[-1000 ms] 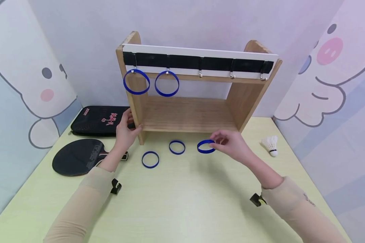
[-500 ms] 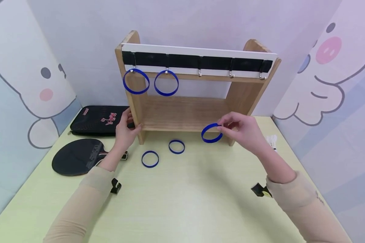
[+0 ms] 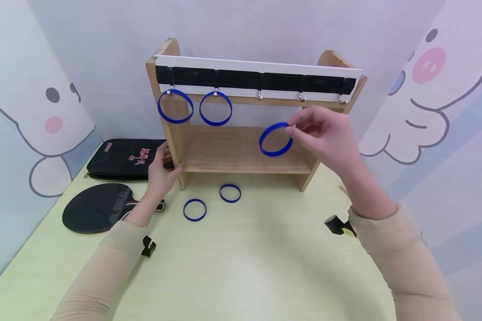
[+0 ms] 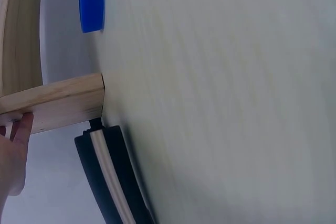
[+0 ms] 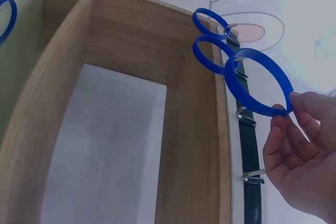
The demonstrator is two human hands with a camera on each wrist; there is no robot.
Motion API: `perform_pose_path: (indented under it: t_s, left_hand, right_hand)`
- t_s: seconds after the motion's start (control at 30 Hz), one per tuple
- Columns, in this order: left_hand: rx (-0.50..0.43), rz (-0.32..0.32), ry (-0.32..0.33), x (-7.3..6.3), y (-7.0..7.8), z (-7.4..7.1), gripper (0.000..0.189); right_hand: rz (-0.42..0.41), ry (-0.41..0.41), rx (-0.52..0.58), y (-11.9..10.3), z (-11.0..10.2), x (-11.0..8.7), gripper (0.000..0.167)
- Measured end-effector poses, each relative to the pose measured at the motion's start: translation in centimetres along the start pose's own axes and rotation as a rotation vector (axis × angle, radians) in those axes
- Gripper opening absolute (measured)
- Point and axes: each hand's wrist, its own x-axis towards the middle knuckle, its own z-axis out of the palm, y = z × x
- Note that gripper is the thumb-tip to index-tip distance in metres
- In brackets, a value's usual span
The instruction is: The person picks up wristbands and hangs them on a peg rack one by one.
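Between thumb and fingertips, my right hand (image 3: 325,138) pinches a blue ring (image 3: 275,154) by its right edge. The ring is held tilted in front of the upper opening of a wooden shelf (image 3: 241,168), below the row of metal hooks (image 3: 260,96). Two more blue rings hang on the two leftmost hooks, the first ring (image 3: 175,121) and the second ring (image 3: 216,124). My left hand (image 3: 160,171) grips the shelf's left side panel near its lower part. On the table in front lie two loose rings, a nearer ring (image 3: 194,220) and a farther ring (image 3: 230,202).
A black table tennis bat (image 3: 96,207) lies at the left, partly under my left forearm. Behind it is a black zipped case (image 3: 120,158). The hooks are fixed along a white board (image 3: 241,63) with a black strip. Printed walls stand around the table (image 3: 241,267).
My right hand has lifted the blue ring from low in front of the shelf up toward the hooks, and the ring has tilted more upright. The left hand keeps its grip on the panel.
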Motion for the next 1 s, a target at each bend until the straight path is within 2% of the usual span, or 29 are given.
perform_pose_path:
  t_s: [0.27, 0.73, 0.87, 1.0]
  left_hand:
    - [-0.004, 0.004, 0.000, 0.0, 0.1, -0.2, 0.073]
    - [-0.008, 0.003, -0.003, 0.0, 0.1, -0.1, 0.074]
    - [-0.009, -0.002, -0.002, 0.0, 0.1, -0.1, 0.074]
    - [-0.003, 0.004, 0.005, 0.0, 0.0, 0.0, 0.074]
  right_hand:
    - [-0.003, 0.019, -0.034, -1.2, 0.1, 3.1, 0.011]
    - [-0.133, -0.012, -0.240, -0.3, 1.4, 6.3, 0.015]
    - [-0.130, -0.040, -0.311, 0.0, 1.5, 6.8, 0.014]
    - [-0.088, -0.084, -0.339, 0.2, 1.6, 7.1, 0.013]
